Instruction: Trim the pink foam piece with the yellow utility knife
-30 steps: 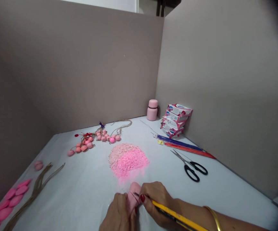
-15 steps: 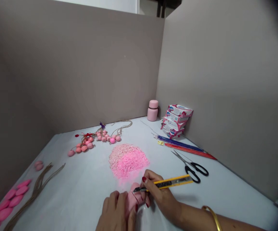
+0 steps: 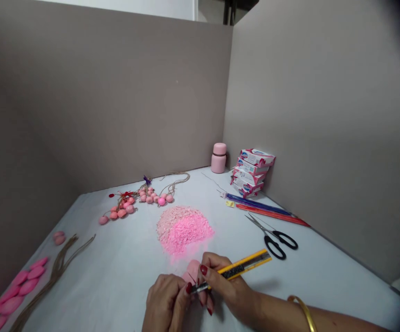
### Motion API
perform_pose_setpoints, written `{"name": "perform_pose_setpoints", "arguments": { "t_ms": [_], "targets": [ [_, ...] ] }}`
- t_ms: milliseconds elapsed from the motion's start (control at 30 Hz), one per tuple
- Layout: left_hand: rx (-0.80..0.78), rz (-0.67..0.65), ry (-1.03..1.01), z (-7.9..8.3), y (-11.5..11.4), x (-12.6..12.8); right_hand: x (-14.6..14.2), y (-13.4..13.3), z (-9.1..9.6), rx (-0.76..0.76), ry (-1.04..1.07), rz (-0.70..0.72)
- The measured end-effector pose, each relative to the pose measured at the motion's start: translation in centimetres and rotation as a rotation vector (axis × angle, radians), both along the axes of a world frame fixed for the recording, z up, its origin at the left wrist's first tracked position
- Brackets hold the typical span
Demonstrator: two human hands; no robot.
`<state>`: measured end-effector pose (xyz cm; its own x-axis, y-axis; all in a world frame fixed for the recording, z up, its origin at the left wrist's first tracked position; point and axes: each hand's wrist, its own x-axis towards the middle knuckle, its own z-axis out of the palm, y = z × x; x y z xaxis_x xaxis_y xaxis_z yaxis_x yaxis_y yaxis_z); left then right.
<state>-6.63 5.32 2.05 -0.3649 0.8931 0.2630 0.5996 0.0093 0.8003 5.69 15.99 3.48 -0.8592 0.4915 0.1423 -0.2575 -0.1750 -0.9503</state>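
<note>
My right hand (image 3: 222,281) grips a yellow and black box cutter (image 3: 244,266), its blade end down at a pink bar that looks like soap (image 3: 192,271). Fingers of my left hand (image 3: 167,297) are closed around the bar's near side, the thumb close to the cutter's tip. A dark line shows on the bar's upper face; its lower part is hidden by my fingers. Just beyond lies a heap of pink shavings (image 3: 186,230), paler at the back and brighter in front.
Black-handled scissors (image 3: 272,235) lie at right, below red and blue stems (image 3: 272,212). Behind them are stacked boxes (image 3: 251,173) and a pink flask (image 3: 218,158). Strung pink balls (image 3: 120,210) rest back left; brown cords (image 3: 52,281) and bright pink oval pieces (image 3: 20,290) lie left.
The cutter's tip has moved down and nearer to me along the bar. My left hand's fingers have drawn in, its thumb now up by the blade.
</note>
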Motion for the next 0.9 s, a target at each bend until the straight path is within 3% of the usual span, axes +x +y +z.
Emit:
{"name": "perform_pose_setpoints", "arguments": {
  "t_ms": [167, 233, 300, 333, 400, 433, 500, 567, 733, 900],
  "targets": [
    [-0.057, 0.164, -0.011, 0.4, -0.7, -2.0, -0.4, 0.8, -0.6, -0.073, 0.037, -0.206],
    [-0.105, 0.179, 0.133, -0.2, -1.1, -3.5, -0.5, 1.2, -0.7, -0.064, 0.008, -0.271],
    [0.023, 0.284, 0.423, -1.0, -1.3, -4.6, -0.5, 1.3, -0.7, -0.007, -0.026, -0.299],
    [0.076, 0.291, 0.567, -1.5, -1.3, -4.8, -0.4, 1.2, -0.7, 0.049, -0.052, -0.310],
    [0.130, 0.232, 0.670, -2.2, -1.1, -4.4, -0.1, 1.0, -0.6, 0.212, -0.121, -0.322],
    [0.111, 0.183, 0.623, -2.4, -0.9, -3.9, 0.0, 0.9, -0.5, 0.310, -0.166, -0.324],
    [0.089, 0.287, 0.461, -2.8, -0.4, -2.5, 0.4, 0.6, -0.1, 0.470, -0.251, -0.322],
    [0.035, 0.256, 0.412, -3.2, 0.0, -1.2, 0.6, 0.4, 0.4, 0.566, -0.296, -0.308],
    [0.014, 0.206, 0.359, -3.6, 0.5, -0.2, 0.5, 0.1, 1.7, 0.656, -0.341, -0.284],
    [0.022, 0.211, 0.359, -2.8, 0.4, 0.1, 0.3, 0.3, 1.3, 0.732, -0.280, -0.275]
  ]
}}
